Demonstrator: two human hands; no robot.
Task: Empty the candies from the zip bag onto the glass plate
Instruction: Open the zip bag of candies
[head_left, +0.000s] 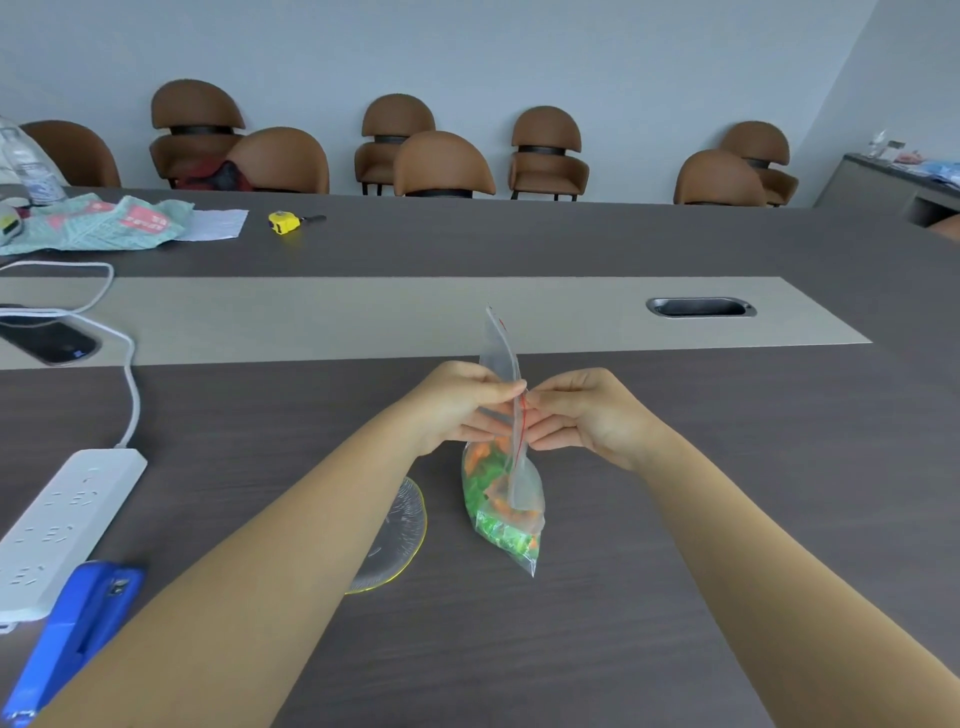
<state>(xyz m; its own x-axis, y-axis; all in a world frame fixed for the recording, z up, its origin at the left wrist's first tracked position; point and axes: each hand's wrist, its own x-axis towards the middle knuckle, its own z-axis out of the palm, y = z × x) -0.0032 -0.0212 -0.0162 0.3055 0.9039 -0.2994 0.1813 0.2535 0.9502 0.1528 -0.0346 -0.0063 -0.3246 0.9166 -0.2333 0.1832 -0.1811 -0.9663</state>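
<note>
A clear zip bag (511, 499) with a red seal line stands upright on the dark table, its lower half full of green and orange candies (488, 483). My left hand (457, 410) pinches the bag's left side near the seal. My right hand (582, 415) pinches the right side at the same height. The bag's top flap rises above my fingers. The glass plate (400, 535), clear with a yellow-green rim, lies just left of the bag, and my left forearm hides most of it.
A white power strip (57, 525) and a blue stapler (78, 623) lie at the near left, with a white cable running back to a phone (49, 340). Farther back are a green cloth (98, 223), a yellow tape measure (284, 222) and a cable port (701, 307). Brown chairs line the wall.
</note>
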